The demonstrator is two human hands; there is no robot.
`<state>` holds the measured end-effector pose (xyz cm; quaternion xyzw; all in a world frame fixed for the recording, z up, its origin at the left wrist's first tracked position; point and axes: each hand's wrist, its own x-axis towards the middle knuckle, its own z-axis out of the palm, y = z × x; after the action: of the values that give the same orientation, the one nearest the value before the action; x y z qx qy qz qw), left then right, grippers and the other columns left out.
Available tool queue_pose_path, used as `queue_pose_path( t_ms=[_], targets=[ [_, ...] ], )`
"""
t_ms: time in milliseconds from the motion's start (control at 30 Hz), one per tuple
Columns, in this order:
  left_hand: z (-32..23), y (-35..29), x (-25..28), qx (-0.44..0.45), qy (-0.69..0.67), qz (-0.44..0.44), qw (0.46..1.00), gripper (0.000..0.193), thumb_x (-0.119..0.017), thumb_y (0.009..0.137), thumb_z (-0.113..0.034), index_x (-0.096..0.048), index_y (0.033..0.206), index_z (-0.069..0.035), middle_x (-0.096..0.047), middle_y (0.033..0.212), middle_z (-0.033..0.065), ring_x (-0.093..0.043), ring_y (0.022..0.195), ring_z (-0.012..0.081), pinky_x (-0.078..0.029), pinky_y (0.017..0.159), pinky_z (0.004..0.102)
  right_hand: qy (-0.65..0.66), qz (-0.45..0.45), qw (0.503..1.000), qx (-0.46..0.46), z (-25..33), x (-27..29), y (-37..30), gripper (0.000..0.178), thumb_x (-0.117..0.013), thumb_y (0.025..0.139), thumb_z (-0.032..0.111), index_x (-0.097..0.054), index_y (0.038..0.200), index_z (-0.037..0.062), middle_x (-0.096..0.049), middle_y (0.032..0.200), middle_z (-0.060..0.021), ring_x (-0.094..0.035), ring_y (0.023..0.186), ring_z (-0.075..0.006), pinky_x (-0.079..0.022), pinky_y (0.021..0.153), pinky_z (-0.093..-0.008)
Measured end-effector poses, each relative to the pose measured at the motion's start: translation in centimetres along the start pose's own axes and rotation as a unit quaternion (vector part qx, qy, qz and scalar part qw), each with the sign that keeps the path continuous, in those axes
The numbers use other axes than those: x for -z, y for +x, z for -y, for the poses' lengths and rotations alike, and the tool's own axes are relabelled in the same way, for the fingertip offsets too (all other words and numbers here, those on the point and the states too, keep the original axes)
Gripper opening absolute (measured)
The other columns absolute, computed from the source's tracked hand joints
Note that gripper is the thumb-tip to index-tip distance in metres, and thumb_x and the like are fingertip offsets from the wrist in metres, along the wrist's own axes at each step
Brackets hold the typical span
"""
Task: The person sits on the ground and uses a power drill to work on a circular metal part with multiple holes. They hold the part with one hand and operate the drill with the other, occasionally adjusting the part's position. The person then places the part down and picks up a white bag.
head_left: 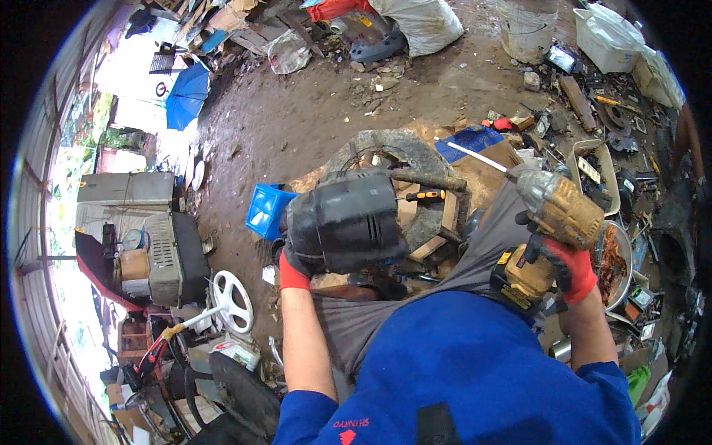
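A black ribbed plastic cylinder, perhaps an appliance housing, lies on its side in front of me. My left hand, in a red and black glove, grips its near left edge; the fingertips are partly hidden. Gloved the same way, my right hand is closed round the handle of a worn yellow cordless impact driver. From its nose a long pale bit points to the far left, apart from the cylinder. An orange and black screwdriver rests just right of the cylinder.
A blue plastic bin stands left of the cylinder. To the right are a tan tray of parts and a round metal pan of scrap. A white wheel lies at the left; a white sack is farther off.
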<state>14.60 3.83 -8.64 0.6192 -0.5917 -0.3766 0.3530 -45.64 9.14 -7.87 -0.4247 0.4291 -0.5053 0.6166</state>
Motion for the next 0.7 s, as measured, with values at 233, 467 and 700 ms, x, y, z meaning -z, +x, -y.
queue_pose_path(
  t_ms=[233, 467, 700],
  targets=[
    [5.8, -0.5, -1.1, -0.074, 0.409, 0.072, 0.907, 0.052, -0.053, 0.098, -0.033, -0.050, 0.146, -0.014, -0.050, 0.151, 0.0103, -0.046, 0.137, 0.0286, -0.033, 0.119, 0.0411, 0.100, 0.031, 0.994, -0.017, 4.0, -3.8, 0.7, 0.046, -0.072, 0.090, 0.009, -0.055, 0.133, -0.0001, -0.064, 0.127, -0.0192, -0.067, 0.089, -0.0200, -0.057, 0.073, -0.0350],
    [6.3, -0.3, -5.3, -0.115, 0.581, 0.040, 0.805, 0.046, -0.049, 0.097, -0.032, -0.055, 0.140, -0.016, -0.053, 0.147, 0.0123, -0.043, 0.140, 0.0323, -0.031, 0.120, 0.0470, -0.014, 0.000, 1.000, 0.007, 1.6, -1.2, 0.3, 0.046, -0.072, 0.090, 0.007, -0.056, 0.132, 0.0014, -0.066, 0.124, -0.0172, -0.067, 0.084, -0.0188, -0.057, 0.069, -0.0331],
    [8.9, -2.0, -3.6, -0.154, 0.539, 0.063, 0.826, 0.047, -0.054, 0.092, -0.031, -0.060, 0.136, -0.016, -0.054, 0.146, 0.0121, -0.047, 0.138, 0.0323, -0.034, 0.119, 0.0500, 0.033, 0.018, 0.999, 0.003, 4.4, -4.6, 0.8, 0.044, -0.073, 0.090, 0.009, -0.057, 0.131, 0.0018, -0.068, 0.120, -0.0152, -0.067, 0.082, -0.0178, -0.056, 0.067, -0.0317]
  ],
)
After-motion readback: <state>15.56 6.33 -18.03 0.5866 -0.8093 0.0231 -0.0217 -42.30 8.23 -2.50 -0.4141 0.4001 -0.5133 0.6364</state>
